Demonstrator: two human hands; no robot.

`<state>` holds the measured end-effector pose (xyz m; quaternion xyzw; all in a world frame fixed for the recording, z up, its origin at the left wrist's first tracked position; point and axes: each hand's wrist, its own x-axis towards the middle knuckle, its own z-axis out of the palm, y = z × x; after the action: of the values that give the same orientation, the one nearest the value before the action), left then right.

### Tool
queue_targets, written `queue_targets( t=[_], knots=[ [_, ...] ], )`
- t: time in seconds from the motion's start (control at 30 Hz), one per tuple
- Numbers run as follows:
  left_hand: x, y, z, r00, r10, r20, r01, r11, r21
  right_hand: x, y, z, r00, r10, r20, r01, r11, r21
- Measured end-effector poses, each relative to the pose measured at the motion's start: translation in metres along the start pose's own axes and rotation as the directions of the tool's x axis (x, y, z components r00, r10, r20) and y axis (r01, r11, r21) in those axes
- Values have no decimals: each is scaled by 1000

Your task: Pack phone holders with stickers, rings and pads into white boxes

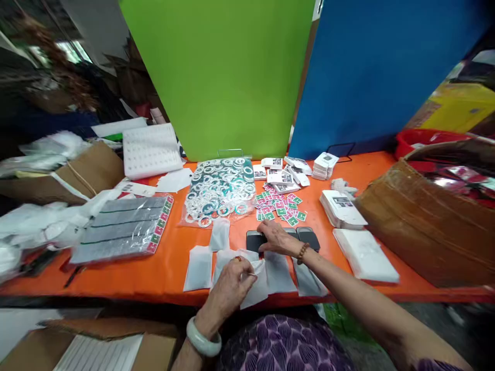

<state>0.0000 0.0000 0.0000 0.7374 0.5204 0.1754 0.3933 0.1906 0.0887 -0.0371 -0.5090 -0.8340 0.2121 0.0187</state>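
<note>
My left hand pinches the open edge of a thin white pouch at the table's front edge. My right hand reaches over a row of flat, dark rectangular pieces with grey ends. Its thumb and fingers close around the edge of the left dark piece; another dark piece lies to the right of that hand. More white pouches lie around both hands: one at the left, a small one behind it, and others on the right. My hands partly cover the middle pouches and pieces.
Behind lie a bag of ring-shaped pieces, scattered green and pink stickers and small white boxes. White stacks and a large carton stand right. A plastic-wrapped grey pack lies left. Green and blue panels rise behind.
</note>
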Motion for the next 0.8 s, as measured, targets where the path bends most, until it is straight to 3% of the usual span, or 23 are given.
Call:
queue_targets(
  t=[0.23,0.37,0.43,0.5,0.6,0.63,0.7,0.8],
  knots=[
    [-2,-12,4,1000,-16,-19,17,999,46,30,-5,-4,999,-41,28,38,994,104],
    [0,-14,4,999,-10,-46,11,1000,14,23,-2,-5,996,-73,-50,83,963,255],
    [0,-14,4,998,-2,-60,2,1000,3,15,-1,-9,986,-52,-158,109,919,378],
    [1,-12,4,998,9,-60,-9,1000,-16,5,-2,-17,952,-11,-306,204,768,607],
    [2,-6,3,997,59,-53,-63,995,-81,-14,-8,-30,902,49,-429,382,373,846],
    [2,-3,2,995,80,-54,-85,990,-110,-21,-11,-33,902,47,-429,399,291,870],
    [3,3,1,992,107,-67,-117,981,-157,-34,-15,-36,910,44,-413,398,199,896],
    [3,11,0,987,113,-116,-134,972,-193,-49,-17,-34,932,37,-361,352,158,923]
  ],
)
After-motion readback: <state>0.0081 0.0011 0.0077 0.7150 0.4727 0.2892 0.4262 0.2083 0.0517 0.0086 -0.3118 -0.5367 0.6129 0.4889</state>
